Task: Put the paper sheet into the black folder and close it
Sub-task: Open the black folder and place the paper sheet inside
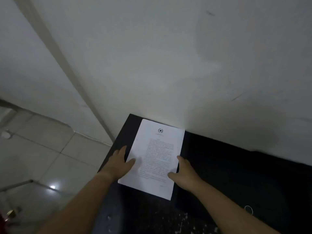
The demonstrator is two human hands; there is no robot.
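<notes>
A white printed paper sheet (pixel 155 157) with a round emblem at its top lies flat on the black folder (pixel 219 166). The folder lies open on a dark surface against the wall, and the sheet covers its left half. My left hand (pixel 120 164) is at the sheet's left edge, thumb on the paper and fingers stretched along the black cover beside it. My right hand (pixel 184 171) is at the right edge, thumb on the paper. The folder's edges are hard to tell from the dark surface.
A white wall (pixel 168 65) rises directly behind the folder. The dark tabletop (pixel 152 217) nearer me is speckled with pale flecks. A thin white ring (pixel 249 210) lies at the right. Pale floor tiles (pixel 42 157) drop away to the left of the table edge.
</notes>
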